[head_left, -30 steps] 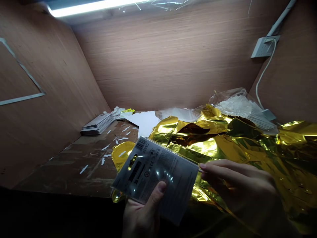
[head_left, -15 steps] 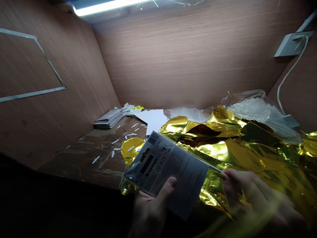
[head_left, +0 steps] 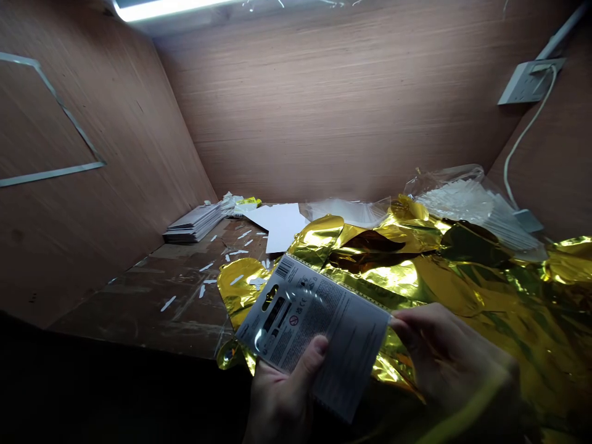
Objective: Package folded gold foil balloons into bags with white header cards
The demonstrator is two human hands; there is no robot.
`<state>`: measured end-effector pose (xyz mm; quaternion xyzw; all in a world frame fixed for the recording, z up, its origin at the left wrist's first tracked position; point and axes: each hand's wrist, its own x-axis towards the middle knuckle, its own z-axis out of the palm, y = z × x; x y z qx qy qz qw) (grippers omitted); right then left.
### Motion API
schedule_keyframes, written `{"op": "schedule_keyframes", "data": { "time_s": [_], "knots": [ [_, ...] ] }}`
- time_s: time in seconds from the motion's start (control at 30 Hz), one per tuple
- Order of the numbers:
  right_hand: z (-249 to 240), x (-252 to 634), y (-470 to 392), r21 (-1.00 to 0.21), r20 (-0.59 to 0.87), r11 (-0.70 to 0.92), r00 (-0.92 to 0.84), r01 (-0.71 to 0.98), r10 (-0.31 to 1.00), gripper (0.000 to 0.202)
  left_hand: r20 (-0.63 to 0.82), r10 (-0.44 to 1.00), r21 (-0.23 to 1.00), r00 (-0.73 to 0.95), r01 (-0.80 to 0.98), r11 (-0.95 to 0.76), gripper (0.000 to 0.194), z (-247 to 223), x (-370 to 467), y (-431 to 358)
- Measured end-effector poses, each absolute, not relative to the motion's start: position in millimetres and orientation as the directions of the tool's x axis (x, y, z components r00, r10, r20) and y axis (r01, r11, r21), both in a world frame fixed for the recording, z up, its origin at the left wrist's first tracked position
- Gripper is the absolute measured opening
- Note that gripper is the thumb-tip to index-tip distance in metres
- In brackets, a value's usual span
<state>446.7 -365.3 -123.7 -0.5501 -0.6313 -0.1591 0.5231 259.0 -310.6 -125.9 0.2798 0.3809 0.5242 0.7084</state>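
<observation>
My left hand grips a printed grey card package, its thumb lying across the lower part of the printed back. The card has a barcode, small print and a hang hole, with a glossy clear plastic sleeve around it. At the package's right corner, my right hand is closed in a pinch. Only a small pale end of a thin white stick shows at those fingertips; the rest is hidden. Crumpled gold foil lies behind and beneath the package and both hands.
White card sheets lie at the back, with a stack of cards to their left. Small white strips are scattered on the brown tabletop. A clear bag of white sticks is at back right, below a power socket.
My right hand has moved left to the package corner. The thin white stick that stuck out between corner and fingers is now almost wholly out of sight. My left hand keeps its hold.
</observation>
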Motion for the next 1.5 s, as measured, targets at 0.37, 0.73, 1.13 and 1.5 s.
{"op": "schedule_keyframes", "data": {
  "time_s": [0.37,0.73,1.13,1.5],
  "knots": [
    [-125,482,-371,-0.485,0.741,0.574,-0.038,0.660,0.670,0.025,-0.288,0.939,0.791,0.190,-0.505,0.345,0.079,-135,246,-310],
    [-111,464,-352,-0.609,0.710,0.488,0.155,0.625,0.687,0.012,-0.284,0.933,0.757,0.221,-0.545,0.360,0.077,-122,254,-304],
    [-116,433,-372,-0.237,0.834,0.522,-0.104,0.819,0.542,0.016,-0.269,0.936,0.746,0.228,-0.565,0.352,0.070,-114,257,-299],
    [-118,422,-368,-0.297,0.810,0.422,-0.008,0.857,0.587,0.029,-0.241,0.959,0.737,0.152,-0.614,0.283,0.072,-109,260,-297]
  ]
}}
